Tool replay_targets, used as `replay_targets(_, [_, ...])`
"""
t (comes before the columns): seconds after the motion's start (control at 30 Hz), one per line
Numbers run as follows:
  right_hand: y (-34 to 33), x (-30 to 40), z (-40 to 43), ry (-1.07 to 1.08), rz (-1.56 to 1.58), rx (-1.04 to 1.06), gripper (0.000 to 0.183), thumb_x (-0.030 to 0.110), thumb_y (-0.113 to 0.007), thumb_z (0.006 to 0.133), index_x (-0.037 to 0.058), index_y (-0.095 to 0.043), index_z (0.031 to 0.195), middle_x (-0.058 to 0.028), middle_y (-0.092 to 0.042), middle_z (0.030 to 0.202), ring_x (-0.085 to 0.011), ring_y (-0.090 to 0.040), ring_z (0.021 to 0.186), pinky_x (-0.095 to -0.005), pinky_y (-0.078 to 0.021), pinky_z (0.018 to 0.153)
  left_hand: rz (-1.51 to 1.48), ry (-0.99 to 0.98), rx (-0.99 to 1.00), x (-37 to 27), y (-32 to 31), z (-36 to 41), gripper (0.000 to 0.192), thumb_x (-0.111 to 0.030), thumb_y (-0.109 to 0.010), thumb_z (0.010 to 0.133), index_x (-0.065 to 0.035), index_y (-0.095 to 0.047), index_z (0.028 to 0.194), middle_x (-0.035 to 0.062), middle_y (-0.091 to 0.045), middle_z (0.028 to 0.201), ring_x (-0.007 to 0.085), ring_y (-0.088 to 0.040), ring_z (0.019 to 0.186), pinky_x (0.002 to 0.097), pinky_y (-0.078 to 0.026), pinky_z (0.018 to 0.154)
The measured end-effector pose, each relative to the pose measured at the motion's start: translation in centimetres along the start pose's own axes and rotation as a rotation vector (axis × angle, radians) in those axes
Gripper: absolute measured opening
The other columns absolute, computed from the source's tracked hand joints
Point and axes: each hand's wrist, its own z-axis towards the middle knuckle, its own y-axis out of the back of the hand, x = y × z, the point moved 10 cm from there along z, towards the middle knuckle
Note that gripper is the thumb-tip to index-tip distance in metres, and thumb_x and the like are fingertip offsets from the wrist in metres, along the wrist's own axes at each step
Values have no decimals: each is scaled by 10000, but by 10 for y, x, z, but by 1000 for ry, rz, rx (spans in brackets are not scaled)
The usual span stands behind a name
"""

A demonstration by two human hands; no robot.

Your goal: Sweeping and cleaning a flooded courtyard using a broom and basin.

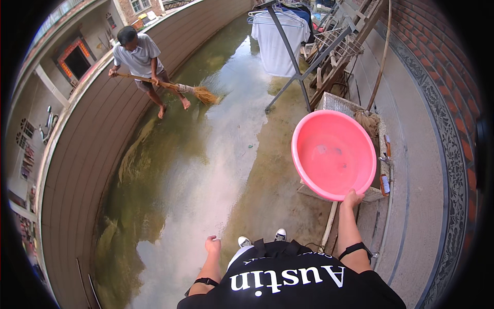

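Observation:
My right hand [352,199] grips the near rim of a round pink plastic basin [328,154]. The basin is tipped so its inside faces me, and a few dark marks show on its bottom. It is over a concrete wash trough [335,101], covering much of it. My left hand [213,245] hangs low on the left above the wet concrete floor [185,216], with nothing visible in it. Its fingers look partly curled and are too small to make out clearly.
Across the wet floor, a barefoot person [139,58] holds a straw broom [204,94] by a low wall [77,154]. Clothes [279,42] hang on a metal rack [295,73]. Scrubbing brushes [384,185] and a tap [385,158] are beside the trough, near a leaning pole [382,65].

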Motion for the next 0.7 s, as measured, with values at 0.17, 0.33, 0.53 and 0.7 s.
replay_targets(0.17, [1, 6, -3, 9, -13, 4, 419, -2, -487, 628, -128, -387, 1016, -270, -489, 998, -339, -521, 919, -380, -406, 792, 30, 61, 6, -5, 15, -21, 264, -140, -573, 625, -86, -611, 880, 142, -621, 776, 254, -596, 757, 336, -461, 711])
replay_targets(0.33, [0, 14, -10, -34, 44, 43, 449, -6, -484, 628, -127, -368, 1045, -264, -475, 1029, -336, -515, 931, -376, -403, 804, 31, 92, -16, 4, 20, -19, 261, -148, -563, 639, -95, -609, 891, 155, -618, 805, 264, -593, 785, 340, -458, 724])
replay_targets(0.53, [2, 15, -11, -43, -42, 31, 452, -6, -480, 630, -128, -367, 1050, -261, -471, 1034, -331, -511, 934, -371, -394, 821, 41, 96, -13, 3, 16, -13, 325, -98, -601, 590, -84, -614, 913, 125, -624, 806, 219, -594, 761, 312, -461, 707])
replay_targets(0.7, [3, 26, -18, -52, -84, 38, 454, 3, -486, 630, -132, -367, 1048, -261, -469, 1034, -334, -507, 937, -372, -384, 834, 25, 76, 8, 5, 10, -13, 331, -88, -607, 579, -77, -616, 909, 128, -623, 783, 220, -596, 743, 310, -466, 693])
